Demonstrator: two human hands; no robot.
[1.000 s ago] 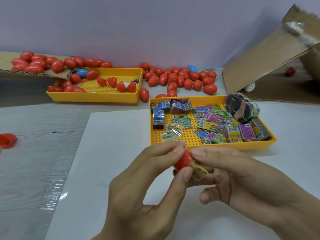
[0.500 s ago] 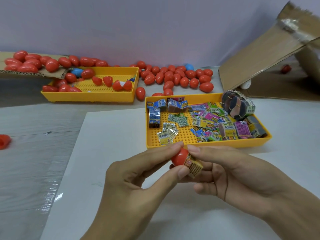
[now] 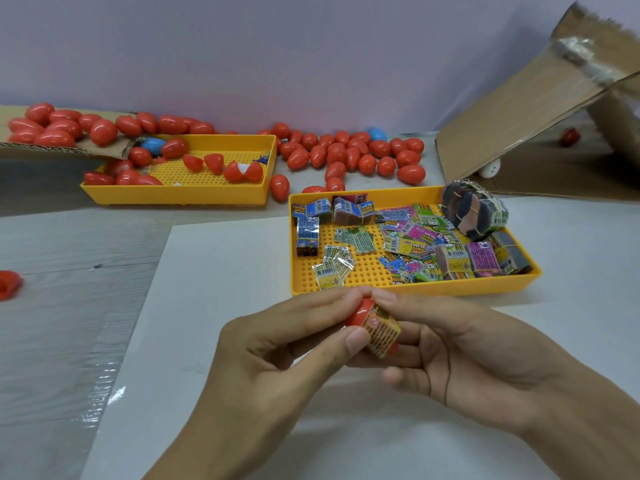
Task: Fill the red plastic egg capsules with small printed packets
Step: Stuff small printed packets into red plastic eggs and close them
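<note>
Two bare hands, left hand (image 3: 277, 362), right hand (image 3: 460, 358), forearms bare, short trimmed nails, no sleeves in view

Bright even light, soft shadows under hands (image 3: 346, 358), glare on plastic film (image 3: 104, 400), wide-angle bowing at edges

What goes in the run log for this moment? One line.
left hand: grips red capsule half | right hand: pushing packet in | capsule: open
</note>
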